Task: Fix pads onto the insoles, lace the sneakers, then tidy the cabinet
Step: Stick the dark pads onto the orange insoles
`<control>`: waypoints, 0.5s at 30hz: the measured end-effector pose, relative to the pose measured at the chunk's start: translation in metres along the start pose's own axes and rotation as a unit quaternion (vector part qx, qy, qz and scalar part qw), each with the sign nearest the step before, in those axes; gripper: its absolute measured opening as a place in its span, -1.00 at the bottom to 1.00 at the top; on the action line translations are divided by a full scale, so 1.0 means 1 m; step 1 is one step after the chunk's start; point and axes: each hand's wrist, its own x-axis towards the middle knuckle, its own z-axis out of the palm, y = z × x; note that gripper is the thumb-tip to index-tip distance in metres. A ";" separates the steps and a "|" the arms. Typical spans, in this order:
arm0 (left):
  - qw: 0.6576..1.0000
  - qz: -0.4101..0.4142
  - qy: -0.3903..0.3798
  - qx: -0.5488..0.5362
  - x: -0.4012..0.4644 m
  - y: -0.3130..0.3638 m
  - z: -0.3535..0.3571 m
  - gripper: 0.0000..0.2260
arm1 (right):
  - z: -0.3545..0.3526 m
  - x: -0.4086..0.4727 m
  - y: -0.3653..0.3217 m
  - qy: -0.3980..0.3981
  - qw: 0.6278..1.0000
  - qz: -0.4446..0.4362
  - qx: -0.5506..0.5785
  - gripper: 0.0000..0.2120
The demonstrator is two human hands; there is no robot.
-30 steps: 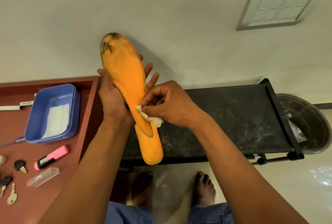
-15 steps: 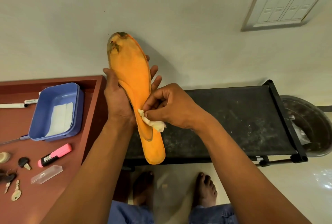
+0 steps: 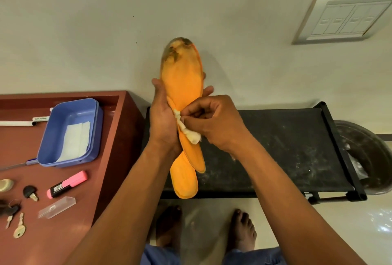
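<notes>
An orange insole (image 3: 182,82) with a dark worn toe stands upright before the wall, and a second orange insole (image 3: 184,182) sticks out below it. My left hand (image 3: 162,120) grips both around the middle from the left. My right hand (image 3: 212,121) pinches a small crumpled white pad (image 3: 189,132) against the front insole's waist. The left hand's fingertips show behind the insole on its right edge.
A red-brown cabinet top (image 3: 106,179) at left carries a blue tray (image 3: 70,131) with white pads, a pink highlighter (image 3: 66,184), a clear case (image 3: 56,207), keys (image 3: 20,229) and a pen (image 3: 18,123). A black rack (image 3: 275,152) stands behind the hands, a dark basin (image 3: 369,158) at right.
The insoles have turned more face-on to me and shifted right in view. My right hand has moved the white pad slightly up along the insole's waist.
</notes>
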 end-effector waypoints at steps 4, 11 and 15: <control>0.998 0.029 -0.006 -0.056 0.003 0.014 -0.017 -0.26 | 0.005 -0.004 -0.005 -0.096 0.994 0.001 -0.045 -0.94; 0.999 -0.001 -0.011 0.038 -0.003 -0.007 0.008 -0.24 | 0.016 0.000 0.004 0.160 0.984 -0.040 -0.066 -0.93; 0.999 -0.013 -0.019 0.030 -0.003 -0.009 0.011 -0.22 | 0.006 0.001 0.005 0.153 0.985 -0.041 -0.073 -0.92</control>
